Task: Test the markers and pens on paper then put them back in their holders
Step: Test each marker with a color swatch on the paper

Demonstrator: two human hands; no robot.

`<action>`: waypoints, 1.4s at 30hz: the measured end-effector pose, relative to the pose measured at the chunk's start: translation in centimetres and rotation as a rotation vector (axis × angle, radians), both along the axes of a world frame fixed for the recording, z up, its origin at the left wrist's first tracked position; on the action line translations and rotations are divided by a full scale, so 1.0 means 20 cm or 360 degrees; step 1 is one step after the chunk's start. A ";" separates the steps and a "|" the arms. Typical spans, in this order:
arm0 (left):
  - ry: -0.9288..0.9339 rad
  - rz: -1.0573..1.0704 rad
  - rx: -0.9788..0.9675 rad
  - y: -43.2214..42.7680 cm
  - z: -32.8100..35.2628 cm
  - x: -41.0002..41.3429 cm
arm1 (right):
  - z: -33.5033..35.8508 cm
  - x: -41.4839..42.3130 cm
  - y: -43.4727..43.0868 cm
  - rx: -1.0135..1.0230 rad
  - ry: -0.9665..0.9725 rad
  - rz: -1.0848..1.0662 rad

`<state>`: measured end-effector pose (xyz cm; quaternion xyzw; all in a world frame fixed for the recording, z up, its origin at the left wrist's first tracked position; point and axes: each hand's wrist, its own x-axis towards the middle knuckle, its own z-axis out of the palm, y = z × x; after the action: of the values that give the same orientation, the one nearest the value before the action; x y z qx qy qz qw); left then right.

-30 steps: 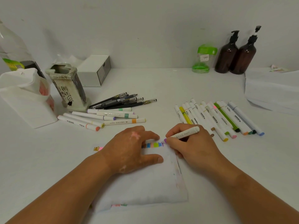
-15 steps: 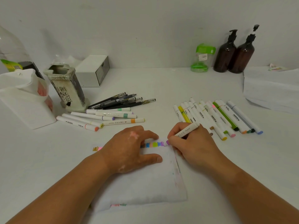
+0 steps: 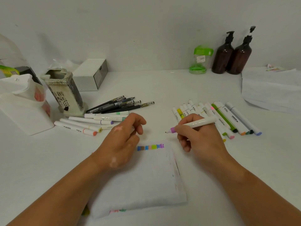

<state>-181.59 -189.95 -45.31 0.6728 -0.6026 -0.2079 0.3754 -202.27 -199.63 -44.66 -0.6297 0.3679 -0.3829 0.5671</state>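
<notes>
The right hand (image 3: 202,141) grips a white marker (image 3: 195,124) with fingers and thumb curled round its barrel. The purple-collared nib points left, beyond the far edge of the paper (image 3: 143,185) and apart from it. The left hand (image 3: 120,141) is over the paper's far left corner, fingers loosely curled and holding nothing; whether it touches the sheet cannot be told. A row of colour swatches (image 3: 150,147) runs along the paper's far edge, between the hands. On the tabletop (image 3: 162,88), capped markers lie side by side on the right (image 3: 228,116), and more markers (image 3: 88,123) and black pens (image 3: 120,105) lie on the left, beside an upright patterned holder (image 3: 65,92) and a white holder (image 3: 22,108).
</notes>
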 end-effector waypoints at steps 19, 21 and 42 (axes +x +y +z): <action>0.0684 -0.0010 -0.0099 -0.01 0.00 -0.05 | 0.04 0.00 0.02 0.0005 -0.0241 0.0228; 0.0615 -0.0013 -0.0110 -0.01 0.00 -0.05 | 0.04 0.00 0.02 0.0010 -0.0266 0.0233; 0.0069 -0.0021 -0.0335 0.04 0.04 -0.07 | 0.01 0.01 0.04 0.0111 -0.0224 0.0381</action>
<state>-182.97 -189.18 -44.49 0.6210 -0.6172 -0.1605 0.4556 -202.14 -198.89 -44.40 -0.6205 0.2625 -0.3426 0.6548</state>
